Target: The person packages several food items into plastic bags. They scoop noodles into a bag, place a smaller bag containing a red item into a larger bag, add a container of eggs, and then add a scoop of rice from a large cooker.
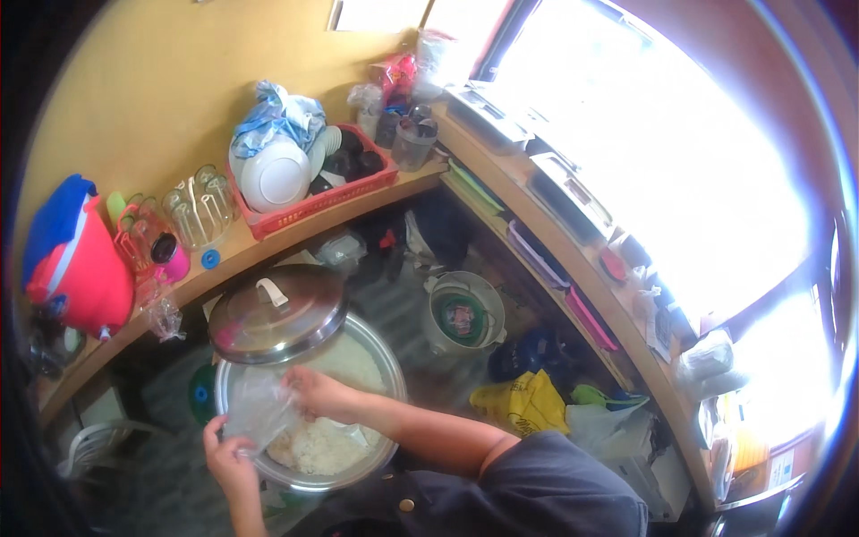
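Between my two hands hangs a clear plastic bag (261, 413). My left hand (231, 455) is closed on its lower left edge, thumb and fingers pinching the film. At the bag's upper right, the fingers of my right hand (320, 394) are bunched on the film. Both hands are over a large round metal pot (392, 380) holding white rice (327, 447). A shiny metal lid (277, 315) with a pale handle lies tilted across the pot's far left rim. The bag and my right forearm hide part of the rice.
A red crate (322, 199) of dishes stands on the wooden shelf (246, 259), near glass mugs (201, 215) and a red drinks cooler (85, 268). Right of the pot are a pale bucket (465, 313) and a yellow plastic bag (522, 404). A counter curves along the window.
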`<move>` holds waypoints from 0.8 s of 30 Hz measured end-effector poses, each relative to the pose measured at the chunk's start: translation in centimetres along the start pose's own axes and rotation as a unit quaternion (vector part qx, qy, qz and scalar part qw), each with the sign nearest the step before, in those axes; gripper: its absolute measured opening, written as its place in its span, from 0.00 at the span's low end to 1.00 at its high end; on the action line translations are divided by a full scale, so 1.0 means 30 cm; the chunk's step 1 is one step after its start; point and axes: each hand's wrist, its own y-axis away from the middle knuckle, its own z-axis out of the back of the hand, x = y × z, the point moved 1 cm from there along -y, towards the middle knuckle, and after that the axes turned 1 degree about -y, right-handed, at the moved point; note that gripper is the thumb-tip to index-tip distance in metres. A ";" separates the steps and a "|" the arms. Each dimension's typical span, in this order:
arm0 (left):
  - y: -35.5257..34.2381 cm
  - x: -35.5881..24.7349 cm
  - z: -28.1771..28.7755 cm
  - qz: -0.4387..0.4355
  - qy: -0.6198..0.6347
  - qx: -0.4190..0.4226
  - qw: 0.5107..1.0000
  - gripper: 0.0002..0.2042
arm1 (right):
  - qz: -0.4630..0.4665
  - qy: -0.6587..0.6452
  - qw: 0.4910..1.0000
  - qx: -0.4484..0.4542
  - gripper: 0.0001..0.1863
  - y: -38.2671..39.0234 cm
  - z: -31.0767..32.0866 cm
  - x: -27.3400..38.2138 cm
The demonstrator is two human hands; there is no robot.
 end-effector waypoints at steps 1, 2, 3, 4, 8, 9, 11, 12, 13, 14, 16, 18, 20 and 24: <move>-0.003 0.067 0.019 0.005 -0.063 -0.048 0.997 0.11 | 0.009 0.210 0.977 0.027 0.25 0.006 0.010 -0.005; 0.000 0.162 0.047 0.058 -0.061 -0.019 0.996 0.14 | 0.013 0.207 0.978 0.018 0.25 0.007 0.052 -0.073; 0.003 0.206 0.073 0.055 -0.061 -0.014 0.996 0.14 | 0.023 0.444 0.888 -0.120 0.29 0.004 0.111 -0.206; 0.013 0.242 0.106 0.079 -0.085 -0.058 0.992 0.14 | 0.032 0.551 0.814 -0.178 0.31 -0.005 0.130 -0.288; 0.058 0.370 0.195 0.083 -0.124 -0.129 0.980 0.21 | -0.075 0.555 0.792 -0.245 0.35 -0.063 0.181 -0.494; 0.062 0.379 0.201 0.061 -0.110 -0.182 0.975 0.23 | -0.029 0.570 0.776 -0.268 0.34 -0.106 0.193 -0.539; 0.079 0.357 0.194 0.078 -0.133 -0.165 0.974 0.24 | 0.009 0.577 0.762 -0.294 0.33 -0.121 0.204 -0.552; 0.096 0.355 0.195 0.100 -0.156 -0.159 0.970 0.26 | -0.019 0.593 0.752 -0.286 0.31 -0.135 0.219 -0.500; 0.116 0.377 0.182 0.103 -0.157 -0.160 0.969 0.26 | -0.044 0.612 0.740 -0.276 0.30 -0.136 0.216 -0.448; 0.143 0.417 0.161 0.105 -0.152 -0.174 0.967 0.27 | -0.043 0.615 0.740 -0.270 0.30 -0.106 0.172 -0.412; 0.164 0.446 0.134 0.111 -0.145 -0.187 0.965 0.28 | 0.022 0.615 0.733 -0.289 0.22 -0.019 0.076 -0.339; 0.173 0.433 0.101 0.098 -0.115 -0.229 0.962 0.31 | 0.005 0.660 0.695 -0.287 0.21 -0.058 0.092 -0.444; 0.203 0.474 0.092 0.069 -0.141 -0.271 0.950 0.31 | 0.020 0.703 0.659 -0.266 0.19 -0.125 0.182 -0.544; 0.154 0.373 -0.035 0.155 0.078 -0.287 0.942 0.38 | 0.027 0.836 0.519 -0.176 0.16 -0.099 0.328 -0.531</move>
